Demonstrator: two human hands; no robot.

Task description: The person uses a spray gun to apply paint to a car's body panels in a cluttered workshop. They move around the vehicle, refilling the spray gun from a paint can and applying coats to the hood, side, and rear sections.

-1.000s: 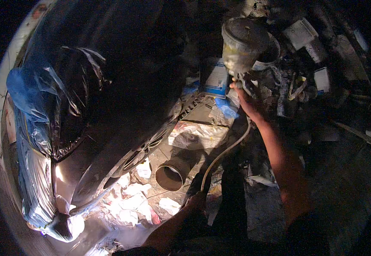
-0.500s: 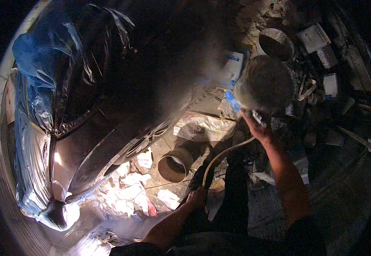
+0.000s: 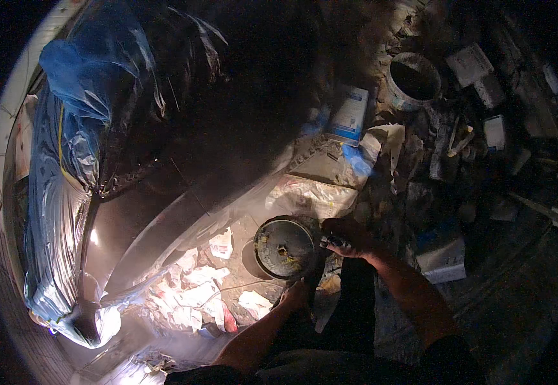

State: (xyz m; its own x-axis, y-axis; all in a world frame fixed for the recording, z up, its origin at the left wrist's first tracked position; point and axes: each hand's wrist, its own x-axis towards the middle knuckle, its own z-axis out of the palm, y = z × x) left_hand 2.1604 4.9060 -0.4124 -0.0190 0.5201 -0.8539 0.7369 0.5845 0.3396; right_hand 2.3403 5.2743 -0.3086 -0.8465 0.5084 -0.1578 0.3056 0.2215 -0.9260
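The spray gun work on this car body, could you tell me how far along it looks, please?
Done: the car body is masked with blue plastic sheeting and paper. In hand: the right hand holds the spray gun, the left hand is at its hose. Left: how much of the panel is coated cannot be told; the light is too dim.

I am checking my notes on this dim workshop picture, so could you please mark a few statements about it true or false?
1. The right hand holds a spray gun with a round metal cup. True.
2. The left hand is raised above the cup. False: it sits lower, below the cup, near the hose.
3. Blue plastic sheeting covers part of the dark car body. True.
4. The open grey bucket lies at the lower left. False: it stands at the upper right.
5. Crumpled paper scraps litter the floor beside the car. True.
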